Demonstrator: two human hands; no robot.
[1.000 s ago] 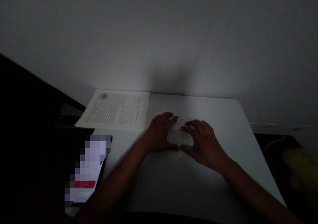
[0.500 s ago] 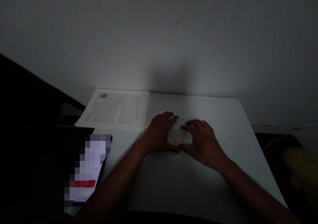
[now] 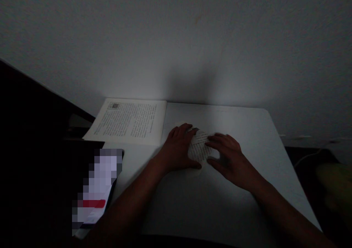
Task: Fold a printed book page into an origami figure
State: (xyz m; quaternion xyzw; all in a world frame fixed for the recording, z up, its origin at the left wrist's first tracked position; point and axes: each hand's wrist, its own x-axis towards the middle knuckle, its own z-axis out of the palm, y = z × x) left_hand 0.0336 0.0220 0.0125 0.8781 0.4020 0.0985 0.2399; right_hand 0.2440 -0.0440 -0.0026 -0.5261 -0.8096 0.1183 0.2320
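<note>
A mid-grey wall [image 3: 176, 28] fills the top, with a soft blackish shadow [image 3: 191, 83] near the centre. Below, a whitish-grey tabletop [image 3: 236, 125]. Centre left: off-white pages [image 3: 132, 125] with rows of dark print. Centre: pale paper [image 3: 200, 149] with slanting dark print. Lower left: a lavender-white screen [image 3: 95, 185], blocky, with a red bar [image 3: 93, 203]. Lower right: a dim yellow-green shape [image 3: 337, 185].
</note>
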